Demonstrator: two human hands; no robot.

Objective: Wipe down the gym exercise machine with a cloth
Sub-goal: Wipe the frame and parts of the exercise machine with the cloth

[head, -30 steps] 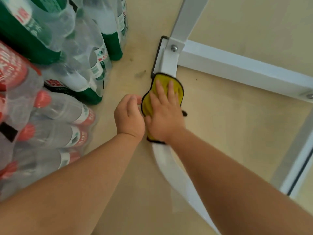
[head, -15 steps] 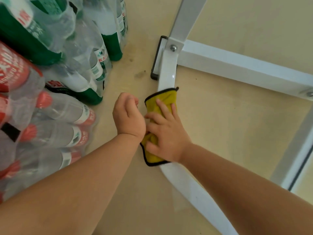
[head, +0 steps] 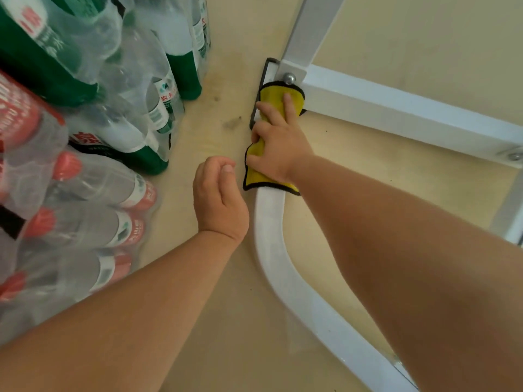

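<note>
A yellow cloth (head: 271, 95) with a black hem lies draped over the white bent floor tube (head: 268, 230) of the exercise machine, just below the bolt (head: 289, 78) at the corner joint. My right hand (head: 278, 142) holds the cloth against the tube, one finger stretched forward on top and the thumb side curling over the cloth's left edge. My left hand (head: 219, 199) hovers left of the tube with loosely curled fingers, holding nothing and touching nothing.
A white crossbar (head: 396, 108) runs right from the joint, and an upright post (head: 308, 26) rises from it. Shrink-wrapped packs of green-labelled bottles (head: 147, 89) and red-capped bottles (head: 85, 193) crowd the left. The beige floor (head: 368, 179) lies between the bars.
My right hand has slid the cloth forward along the tube, from the mid section up to the bolted joint. My left hand stays in about the same place.
</note>
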